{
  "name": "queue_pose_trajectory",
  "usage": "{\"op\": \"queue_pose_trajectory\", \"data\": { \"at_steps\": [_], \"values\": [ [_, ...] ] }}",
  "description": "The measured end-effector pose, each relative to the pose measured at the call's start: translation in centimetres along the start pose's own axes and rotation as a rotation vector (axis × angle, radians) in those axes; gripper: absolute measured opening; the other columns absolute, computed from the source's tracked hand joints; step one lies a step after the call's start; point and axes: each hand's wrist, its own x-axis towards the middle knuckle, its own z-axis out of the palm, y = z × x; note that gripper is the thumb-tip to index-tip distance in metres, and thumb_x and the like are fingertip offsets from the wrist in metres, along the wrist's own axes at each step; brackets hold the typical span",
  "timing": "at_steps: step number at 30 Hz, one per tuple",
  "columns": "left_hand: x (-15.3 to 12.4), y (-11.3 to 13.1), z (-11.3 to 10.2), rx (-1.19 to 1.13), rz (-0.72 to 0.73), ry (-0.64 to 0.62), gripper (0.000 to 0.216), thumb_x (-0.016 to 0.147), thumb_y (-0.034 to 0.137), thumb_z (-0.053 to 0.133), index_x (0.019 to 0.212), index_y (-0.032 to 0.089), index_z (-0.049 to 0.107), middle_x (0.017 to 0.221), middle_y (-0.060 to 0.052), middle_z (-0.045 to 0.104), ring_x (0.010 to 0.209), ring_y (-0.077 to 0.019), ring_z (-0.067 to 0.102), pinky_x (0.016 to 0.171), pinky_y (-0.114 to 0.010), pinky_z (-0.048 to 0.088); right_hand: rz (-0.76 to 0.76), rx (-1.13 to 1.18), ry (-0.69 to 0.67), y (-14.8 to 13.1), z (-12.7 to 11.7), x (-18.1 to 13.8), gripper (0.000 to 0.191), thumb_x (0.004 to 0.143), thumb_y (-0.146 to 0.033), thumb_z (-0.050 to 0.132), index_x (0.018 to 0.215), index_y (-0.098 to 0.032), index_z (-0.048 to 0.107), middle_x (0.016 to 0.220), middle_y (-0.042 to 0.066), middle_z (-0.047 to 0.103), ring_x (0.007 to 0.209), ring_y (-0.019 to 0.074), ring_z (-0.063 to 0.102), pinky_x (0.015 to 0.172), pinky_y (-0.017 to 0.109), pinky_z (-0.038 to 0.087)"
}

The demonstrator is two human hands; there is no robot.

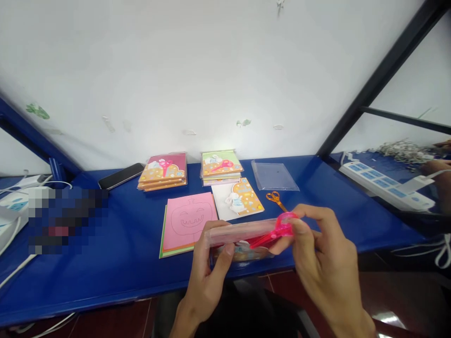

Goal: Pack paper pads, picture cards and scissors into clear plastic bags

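Observation:
My left hand (213, 267) grips the left end of a clear plastic packet (243, 232), its thumb lying across the front. Inside the packet shows a red sheet and a printed picture card. Pinched by the handle loops in my right hand (317, 249) is a pair of pink scissors (282, 227). Their blades point left, at the packet's opening; how far in they reach I cannot tell. Just beyond lie orange scissors (276, 199), a rabbit picture card (239, 199) and a stack of coloured paper (188, 218) with a pumpkin face drawn on the pink top sheet.
Two piles of packed craft sets, a left pile (164, 171) and a middle pile (221, 166), stand by the wall. An empty clear sleeve (275, 176) lies right of them. A black phone (120, 176) is at left, a power strip (387, 185) at right. Another person's hand (440, 171) shows far right.

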Motion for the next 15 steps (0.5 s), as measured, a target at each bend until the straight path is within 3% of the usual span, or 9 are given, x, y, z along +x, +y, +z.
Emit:
{"op": "queue_pose_trajectory", "data": {
  "at_steps": [9, 12, 15],
  "values": [
    [-0.09, -0.50, -0.15, 0.026, 0.026, -0.024, 0.021, 0.099, 0.031, 0.059, 0.118, 0.025, 0.065, 0.117, -0.004, 0.064, 0.113, -0.0214, 0.060, 0.094, -0.029, 0.049, 0.153, 0.107, -0.076, 0.11, -0.35, -0.18, 0.012, 0.107, -0.036, 0.045, 0.105, -0.025, 0.050, 0.052, -0.008, 0.070, 0.027, 0.0090, 0.051, 0.033, 0.017, 0.036],
    [-0.23, -0.42, -0.14, 0.015, -0.003, -0.025, 0.022, 0.099, 0.033, 0.060, 0.119, 0.026, 0.065, 0.119, -0.004, 0.065, 0.114, -0.0216, 0.060, 0.094, -0.028, 0.050, 0.086, 0.042, -0.122, -0.17, -0.59, 0.16, 0.013, 0.106, -0.035, 0.047, 0.102, -0.024, 0.054, 0.056, -0.008, 0.069, 0.032, 0.0087, 0.054, 0.039, 0.017, 0.041],
    [-0.31, -0.36, -0.05, -0.016, -0.022, -0.022, 0.023, 0.098, 0.033, 0.061, 0.119, 0.026, 0.066, 0.120, -0.004, 0.067, 0.114, -0.0220, 0.061, 0.094, -0.028, 0.051, -0.030, -0.045, -0.232, -0.52, -0.85, 0.38, 0.013, 0.105, -0.030, 0.051, 0.096, -0.024, 0.059, 0.070, -0.006, 0.071, 0.051, 0.0097, 0.065, 0.052, 0.019, 0.047]
  ]
}}
